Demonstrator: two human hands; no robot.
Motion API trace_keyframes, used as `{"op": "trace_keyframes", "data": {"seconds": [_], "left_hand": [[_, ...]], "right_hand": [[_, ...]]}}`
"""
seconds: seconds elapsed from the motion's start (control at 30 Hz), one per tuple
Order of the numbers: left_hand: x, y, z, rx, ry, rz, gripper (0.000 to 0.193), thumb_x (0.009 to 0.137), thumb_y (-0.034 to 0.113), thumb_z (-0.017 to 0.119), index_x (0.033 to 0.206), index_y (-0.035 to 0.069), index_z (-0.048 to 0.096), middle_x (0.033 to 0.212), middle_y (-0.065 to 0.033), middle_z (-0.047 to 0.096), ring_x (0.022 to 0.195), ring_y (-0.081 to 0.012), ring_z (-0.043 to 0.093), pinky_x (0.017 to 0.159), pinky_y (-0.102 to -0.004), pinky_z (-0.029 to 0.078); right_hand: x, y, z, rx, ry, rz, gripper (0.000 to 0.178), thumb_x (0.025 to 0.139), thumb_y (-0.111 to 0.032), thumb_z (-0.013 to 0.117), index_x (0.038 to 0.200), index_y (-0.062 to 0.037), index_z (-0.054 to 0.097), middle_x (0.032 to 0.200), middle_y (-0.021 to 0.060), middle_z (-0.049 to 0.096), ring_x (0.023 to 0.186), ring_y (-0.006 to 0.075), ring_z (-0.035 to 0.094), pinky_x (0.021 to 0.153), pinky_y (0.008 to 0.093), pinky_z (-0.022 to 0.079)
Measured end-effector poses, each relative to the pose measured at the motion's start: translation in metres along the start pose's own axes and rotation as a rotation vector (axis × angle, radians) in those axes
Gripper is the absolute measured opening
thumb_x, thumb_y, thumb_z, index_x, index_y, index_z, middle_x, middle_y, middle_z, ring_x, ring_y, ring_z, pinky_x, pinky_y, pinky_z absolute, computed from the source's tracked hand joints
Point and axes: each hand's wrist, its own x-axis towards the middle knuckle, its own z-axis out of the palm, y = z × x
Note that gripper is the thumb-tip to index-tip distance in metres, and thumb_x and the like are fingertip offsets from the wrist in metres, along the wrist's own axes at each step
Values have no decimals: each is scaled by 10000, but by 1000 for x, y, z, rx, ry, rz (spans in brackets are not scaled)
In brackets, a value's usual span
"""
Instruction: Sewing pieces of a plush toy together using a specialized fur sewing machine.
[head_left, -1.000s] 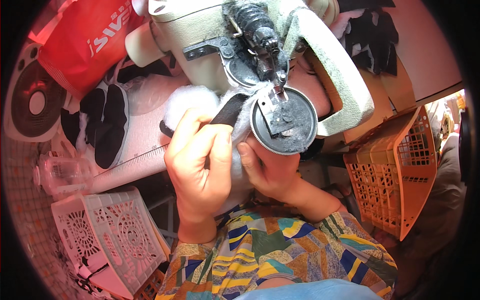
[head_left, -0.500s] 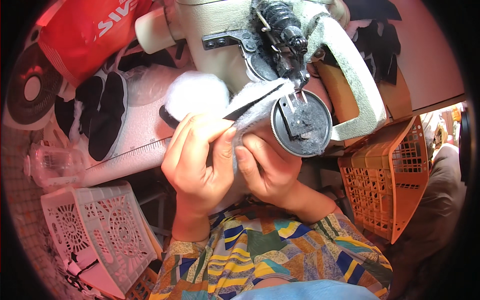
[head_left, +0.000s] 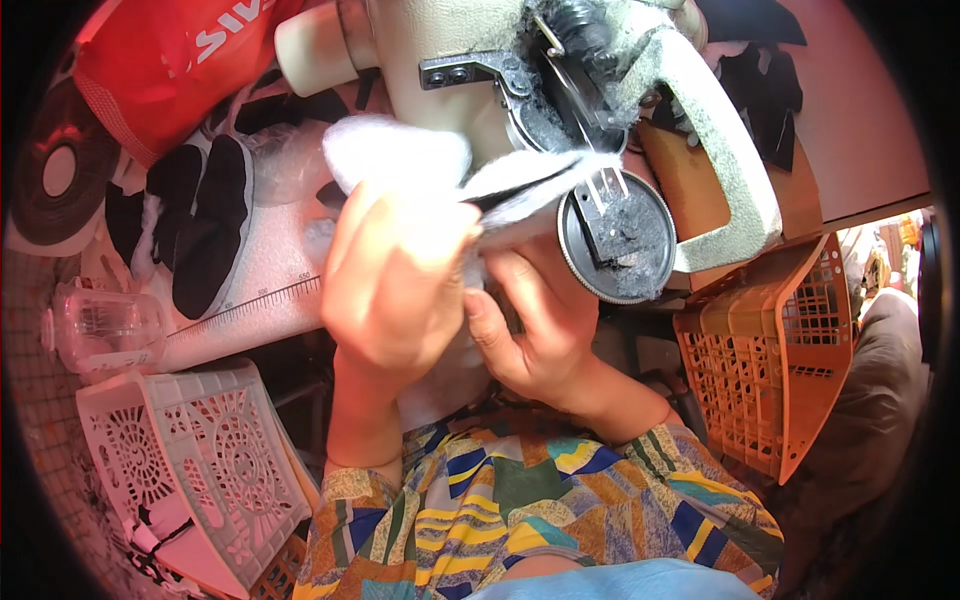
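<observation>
A fleece-lined fabric piece (head_left: 540,190), white and fluffy with a dark inner edge, runs up to the needle area of a pale sewing machine (head_left: 440,110). Its far end meets the toothed round disc (head_left: 618,240), which is covered in grey lint. My left hand (head_left: 395,285) is closed on the near end of the piece, its fingers slightly blurred and overlit. Beside it, below the disc, my right hand (head_left: 540,325) pinches the lower part; its fingertips are partly hidden. A bright white fluffy mass (head_left: 395,155) bulges beyond my left fingers.
Black fleece-edged pieces (head_left: 212,230) lie at the left near a printed ruler scale (head_left: 265,298) and a clear plastic jar (head_left: 105,325). A white basket (head_left: 200,450) stands lower left, an orange crate (head_left: 760,350) at right. The machine's curved arm (head_left: 720,150) rises beside the disc.
My left hand has turned, its fingers curling further over the piece. The piece's two fluffy edges now stand further apart near the disc. My right hand has stayed almost in place.
</observation>
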Motion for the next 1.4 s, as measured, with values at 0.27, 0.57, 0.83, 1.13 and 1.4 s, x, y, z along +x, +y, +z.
{"op": "trace_keyframes", "data": {"seconds": [0.27,0.57,0.83,1.13,1.4], "left_hand": [[24,3,17,54,-4,214,314,609,52,648,912,-21,609,832,-123,579,746,-292,573,677,-383,504],[33,15,-19,-4,-400,-90,205,731,154,688,808,-7,587,810,-141,567,755,-326,536,680,-396,444],[10,8,-40,-285,-376,-560,175,851,102,576,724,-18,588,764,-106,552,741,-216,533,652,-295,415],[-12,13,-25,-375,31,-626,196,780,-50,630,966,-17,582,894,-70,589,884,-153,570,821,-274,447],[-37,7,-16,-980,220,-1043,142,835,35,679,947,-37,630,953,-54,645,878,-95,599,792,-247,488]], "right_hand": [[4,6,-12,-16,66,-2,303,802,-162,660,1072,-26,633,1049,157,631,979,336,601,894,429,434],[-33,26,-17,-17,366,55,434,743,-164,695,1112,-6,529,1091,192,539,938,331,549,842,438,437],[20,-18,-50,-461,331,-496,137,748,-167,655,871,-107,667,903,-2,622,899,187,565,773,314,415],[68,-40,-81,-360,-509,-525,221,660,-100,675,879,-74,680,906,26,613,977,223,596,804,342,424],[89,-49,-75,-36,-585,-334,133,767,19,645,884,28,584,829,105,598,794,267,610,691,307,467]]}}
